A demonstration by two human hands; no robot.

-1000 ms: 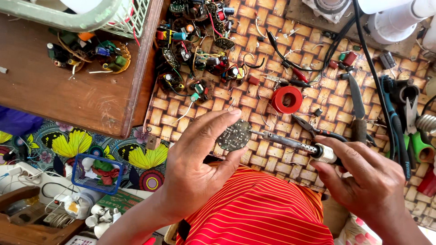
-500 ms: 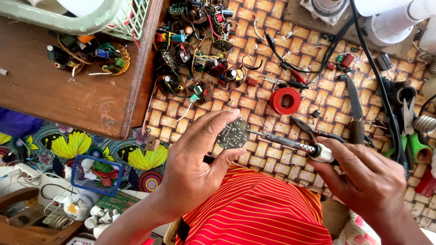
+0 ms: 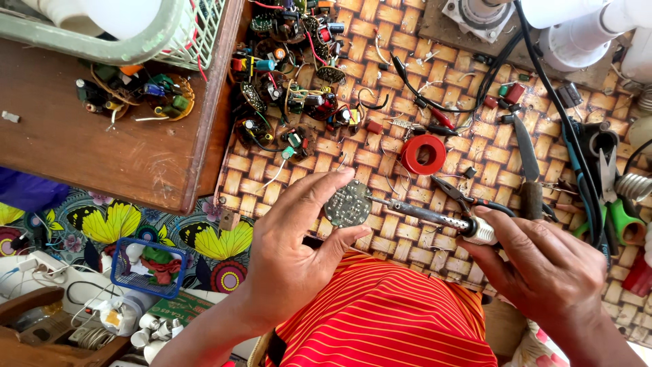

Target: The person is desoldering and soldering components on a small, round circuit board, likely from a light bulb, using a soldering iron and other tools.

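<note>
In the head view, the left hand (image 3: 292, 255) grasps a small round green circuit board (image 3: 348, 203) between thumb and fingertips, holding it just above the woven bamboo mat (image 3: 380, 231). The right hand (image 3: 543, 261) is clenched around the pale handle of a metal-barrelled soldering iron (image 3: 424, 214), whose tip meets the board's edge from three o'clock. At one o'clock from the board lies a red ring-shaped spool (image 3: 422, 153); at twelve o'clock sits a heap of loose circuit boards with coloured parts and wires (image 3: 292, 88). A brown wooden table (image 3: 102, 149) lies at ten o'clock, with a pale green plastic basket (image 3: 136, 41) on it. A red striped garment (image 3: 380, 312) is at six o'clock.
</note>
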